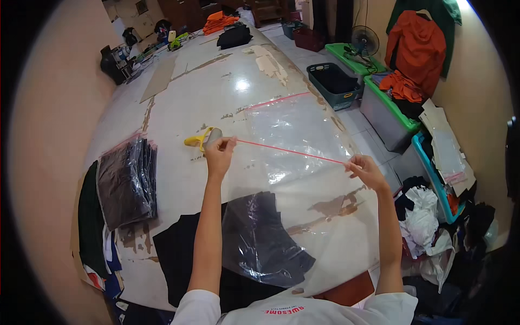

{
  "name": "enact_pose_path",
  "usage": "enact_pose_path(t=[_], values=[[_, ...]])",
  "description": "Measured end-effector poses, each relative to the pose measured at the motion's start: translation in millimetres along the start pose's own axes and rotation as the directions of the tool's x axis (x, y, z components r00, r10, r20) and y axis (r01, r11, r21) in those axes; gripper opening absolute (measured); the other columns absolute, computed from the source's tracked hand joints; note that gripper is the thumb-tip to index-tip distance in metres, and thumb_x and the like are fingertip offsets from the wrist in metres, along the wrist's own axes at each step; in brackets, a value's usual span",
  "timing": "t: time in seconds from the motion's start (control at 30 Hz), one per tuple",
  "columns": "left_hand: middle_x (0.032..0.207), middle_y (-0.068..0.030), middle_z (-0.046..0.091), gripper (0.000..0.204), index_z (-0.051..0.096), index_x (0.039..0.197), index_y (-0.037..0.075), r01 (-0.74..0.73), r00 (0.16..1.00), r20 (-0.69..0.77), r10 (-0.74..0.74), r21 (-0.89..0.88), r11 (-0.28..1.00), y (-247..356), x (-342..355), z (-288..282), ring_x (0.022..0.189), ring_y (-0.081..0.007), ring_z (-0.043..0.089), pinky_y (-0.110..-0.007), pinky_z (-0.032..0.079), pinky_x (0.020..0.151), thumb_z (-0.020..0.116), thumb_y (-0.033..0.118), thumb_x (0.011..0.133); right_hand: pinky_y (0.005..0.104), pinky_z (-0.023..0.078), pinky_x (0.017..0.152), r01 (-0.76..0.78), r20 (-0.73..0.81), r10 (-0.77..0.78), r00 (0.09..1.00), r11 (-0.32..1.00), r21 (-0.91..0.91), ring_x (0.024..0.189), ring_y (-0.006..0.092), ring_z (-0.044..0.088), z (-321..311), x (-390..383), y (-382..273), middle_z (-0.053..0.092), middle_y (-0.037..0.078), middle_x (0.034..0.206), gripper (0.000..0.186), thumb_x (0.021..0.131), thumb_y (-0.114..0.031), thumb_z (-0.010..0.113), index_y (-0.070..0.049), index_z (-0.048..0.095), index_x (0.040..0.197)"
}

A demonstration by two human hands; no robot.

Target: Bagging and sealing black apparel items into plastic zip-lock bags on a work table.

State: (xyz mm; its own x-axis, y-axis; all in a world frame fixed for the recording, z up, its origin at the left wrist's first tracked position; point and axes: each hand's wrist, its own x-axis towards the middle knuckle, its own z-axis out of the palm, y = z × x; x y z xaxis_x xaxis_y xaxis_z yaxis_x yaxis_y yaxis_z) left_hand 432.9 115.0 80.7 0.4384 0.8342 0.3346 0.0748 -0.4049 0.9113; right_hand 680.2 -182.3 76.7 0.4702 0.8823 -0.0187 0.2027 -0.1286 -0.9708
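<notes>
Pale worktop (206, 81), peeling in patches. Black cloth (181, 238) by its near edge, partly under clear film (257, 246); whether film joins the strip, cannot tell. Clear bag (290, 122) flat toward right edge. Bagged stack (124, 184) at left edge, probably there to leave the middle free. Tape dispenser (208, 138) just beyond left hand (219, 151). Red strip (292, 151) spans mid-worktop, ends held wide so it runs straight: left fingers pinch one end, right hand (365, 170) pinches the other, fingers curled.
</notes>
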Motion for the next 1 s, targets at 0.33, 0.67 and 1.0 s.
enact_pose_path(t=[0.33, 0.67, 1.0], values=[[0.067, 0.0003, 0.053, 0.019, 0.056, 0.074, 0.004, 0.261, 0.962, -0.032, -0.270, -0.167, 0.951, -92, 26, 54, 0.056, -0.0054, 0.043, -0.019, 0.036, 0.052, 0.059, 0.022, 0.080, 0.0225, 0.047, 0.054, -0.132, -0.233, 0.224, 0.946, 0.927, 0.352, 0.066, 0.0075, 0.053, 4, 82, 82, 0.056, 0.001, 0.069, 0.021, 0.076, -0.024, 0.063, -0.004, 0.057, 0.075], [0.099, -0.0088, 0.044, 0.053, 0.037, 0.113, 0.004, 0.295, 0.929, 0.150, -0.340, 0.255, 0.921, -149, -18, 29, 0.083, -0.0147, 0.047, -0.026, 0.039, 0.072, 0.044, 0.047, 0.083, 0.0308, 0.044, 0.064, 0.035, -0.487, -0.263, 0.833, 0.903, -0.429, 0.070, 0.0240, 0.055, 21, 88, 99, 0.057, 0.014, 0.079, 0.036, 0.071, -0.024, 0.067, 0.005, 0.054, 0.087], [0.054, -0.0019, 0.043, 0.023, 0.052, 0.073, -0.001, 0.463, 0.845, 0.049, -0.533, 0.433, 0.774, -13, -147, -42, 0.051, -0.0069, 0.037, -0.022, 0.033, 0.047, 0.062, 0.019, 0.076, 0.0230, 0.036, 0.039, -0.643, -0.284, 0.605, 0.744, 0.764, -0.057, 0.042, 0.0083, 0.047, 56, -85, 72, 0.051, 0.005, 0.049, 0.039, 0.082, -0.030, 0.053, 0.006, 0.058, 0.065]])
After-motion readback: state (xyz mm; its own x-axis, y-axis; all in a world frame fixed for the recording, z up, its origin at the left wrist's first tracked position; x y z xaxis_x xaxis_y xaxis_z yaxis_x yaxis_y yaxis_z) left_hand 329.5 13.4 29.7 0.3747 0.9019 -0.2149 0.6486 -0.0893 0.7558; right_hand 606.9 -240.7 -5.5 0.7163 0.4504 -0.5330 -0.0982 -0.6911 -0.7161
